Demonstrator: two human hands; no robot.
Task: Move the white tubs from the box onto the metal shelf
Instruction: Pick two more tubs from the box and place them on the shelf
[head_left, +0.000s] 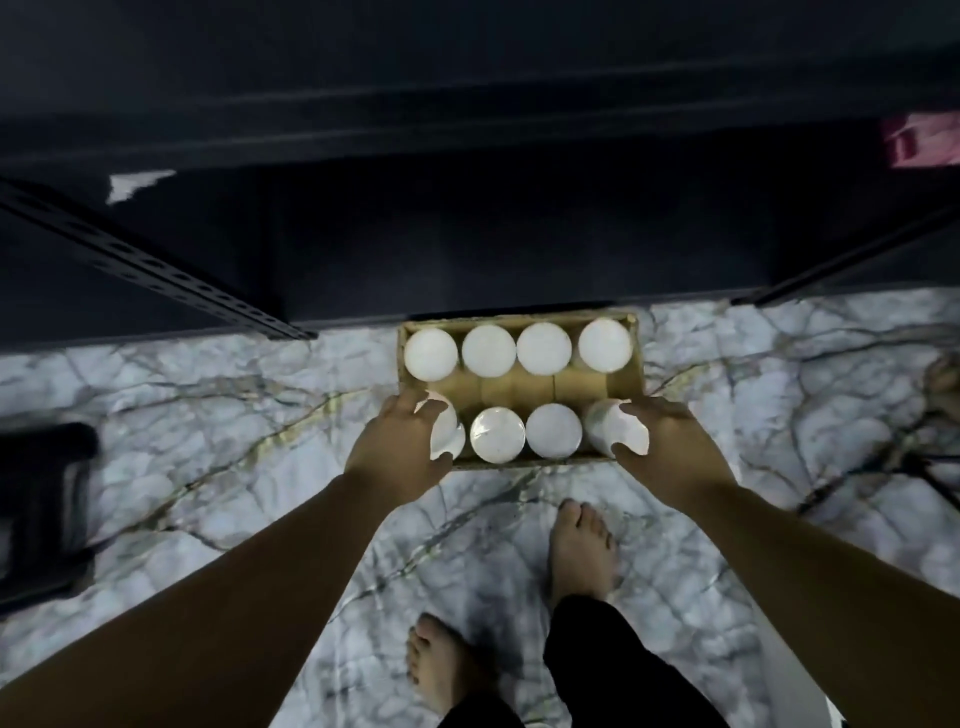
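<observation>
Dark metal shelf (467, 244) fills the top of my view, marble floor (208, 415) below it, cardboard box (636, 384) sitting on the floor against the shelf's foot. Eight white tubs (544, 348) inside, two rows of four, round lids up, plain. Step in hand looks like the first pick: my left hand (397, 457) curls round the near-left tub (448, 434), my right hand (670, 447) round the near-right tub (615, 428), both grips holding, both tubs tilted outward. Next move: lift clear of the box wall, then up onto the shelf.
</observation>
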